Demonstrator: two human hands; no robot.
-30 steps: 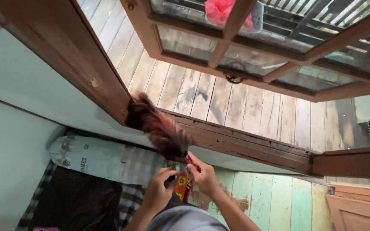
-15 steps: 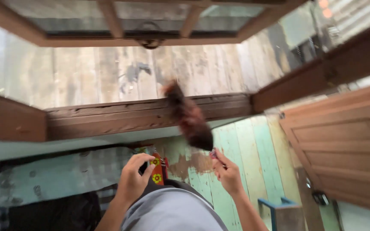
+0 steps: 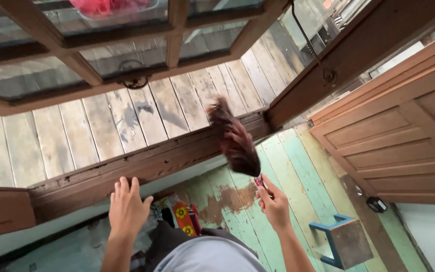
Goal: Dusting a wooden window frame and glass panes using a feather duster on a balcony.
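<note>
Our right hand [image 3: 274, 204] has its grip clamped on the red handle of the feather duster [image 3: 235, 138], and the dark brown feathers now stand up against the right end of the wooden window sill [image 3: 142, 163], close to the corner where the sill meets the brown side post [image 3: 358, 48]. A second ago the feathers were pressed into the left corner of the frame, so we have swept across the sill from left to right, and the view has swung with us. Our left hand [image 3: 126, 209] has let go: earlier it sat by the handle with the other hand, and now it is raised with its fingers spread and nothing in them, just below the sill. We judge the sill's length to be mostly covered, with the right corner now under the feathers. Beyond the sill lie the weathered deck planks [image 3: 127, 121], and the open glazed sash [image 3: 101, 55] hangs above them. Inside we see the pale green floorboards [image 3: 288, 161], a small blue stool [image 3: 343, 242] and a brown panelled door [image 3: 404, 136]
</note>
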